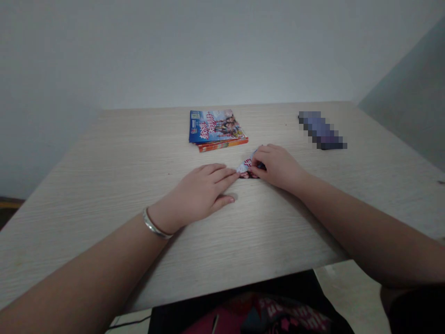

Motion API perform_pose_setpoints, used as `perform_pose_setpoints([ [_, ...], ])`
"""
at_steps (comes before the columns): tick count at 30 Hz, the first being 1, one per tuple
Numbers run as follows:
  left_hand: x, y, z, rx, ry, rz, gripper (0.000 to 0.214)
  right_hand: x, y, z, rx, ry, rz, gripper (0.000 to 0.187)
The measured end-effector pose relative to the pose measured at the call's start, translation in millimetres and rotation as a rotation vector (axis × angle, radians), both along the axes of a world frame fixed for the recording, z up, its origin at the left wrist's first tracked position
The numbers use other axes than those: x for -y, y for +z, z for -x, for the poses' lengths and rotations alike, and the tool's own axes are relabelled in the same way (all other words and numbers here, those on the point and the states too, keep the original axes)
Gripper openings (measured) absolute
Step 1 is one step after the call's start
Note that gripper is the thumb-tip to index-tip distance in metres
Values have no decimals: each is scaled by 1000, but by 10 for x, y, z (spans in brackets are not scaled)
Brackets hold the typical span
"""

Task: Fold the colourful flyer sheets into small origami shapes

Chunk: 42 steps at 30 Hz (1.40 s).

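– See printed garment (pixel 239 317) at btm edge, nearest cam: pinkish w/ pale lettering, dark cloth (pixel 168 313) beside it. Got left hand?

– Yep. Spot left hand (pixel 200 190) palm-down on desk (pixel 104 176), fingers stretched out close tog., thumb apart. Note silver bangle (pixel 153 225) on wrist, too.

– Touching what?

– Meeting left end of folded printed paper (pixel 246 165) w/ fingertips. Find that paper flat-ish on desk, btwn both hands, approx. mid-desk. Can make out red lettering on pale blue, plus darker strip along near edge.

– And right hand?

– See right hand (pixel 278 166) pinching paper's right part, thumb vs. fingers, w/ fingers bent. Can't tell exact fold; partly hidden under hand.

– Check beyond hands?

– Find stack of booklets (pixel 212 127) just past paper, slightly left: blue cover on top w/ red-and-white lettering & group pic, orange edges jutting out below. Look far right for dark phone-like slab (pixel 323 130), lying flat, pixelated, well apart from stack. See pale wall (pixel 222 51) behind desk. Add thin black cable (pixel 128 322), btm left, under desk edge.

– Copy.
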<state>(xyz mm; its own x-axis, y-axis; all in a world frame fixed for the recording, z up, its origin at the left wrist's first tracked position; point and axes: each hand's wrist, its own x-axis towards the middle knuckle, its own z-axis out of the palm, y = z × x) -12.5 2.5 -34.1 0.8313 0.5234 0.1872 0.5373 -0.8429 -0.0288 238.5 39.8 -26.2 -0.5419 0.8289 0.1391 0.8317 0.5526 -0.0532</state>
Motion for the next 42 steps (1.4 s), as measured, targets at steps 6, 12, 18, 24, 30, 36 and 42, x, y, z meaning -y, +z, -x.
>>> perform_pose_setpoints([
  [6, 24, 22, -19, -70, 30, -41, 60, -6, 2, 11, 2, 2, -2, 20],
  [12, 31, 49, -47, -86, 41, -24, 60, 10, 39, 26, 23, -15, -3, 20],
  [18, 44, 99, -32, -107, 47, 5, 60, 14, 50, 8, 12, -11, 6, 19],
  [24, 6, 94, 49, -110, 16, 13, 61, 5, 21, -32, 13, -4, 0, 21],
  [30, -13, 81, 59, -117, 19, 8, 60, 74, 30, 0, 6, -20, -29, 19],
  [36, -4, 77, 45, -107, 19, -6, 59, 106, 16, 67, 20, -65, -56, 30],
  [42, -8, 114, 54, -81, 2, 14, 62, 60, -17, 40, 15, -65, -56, 28],
])
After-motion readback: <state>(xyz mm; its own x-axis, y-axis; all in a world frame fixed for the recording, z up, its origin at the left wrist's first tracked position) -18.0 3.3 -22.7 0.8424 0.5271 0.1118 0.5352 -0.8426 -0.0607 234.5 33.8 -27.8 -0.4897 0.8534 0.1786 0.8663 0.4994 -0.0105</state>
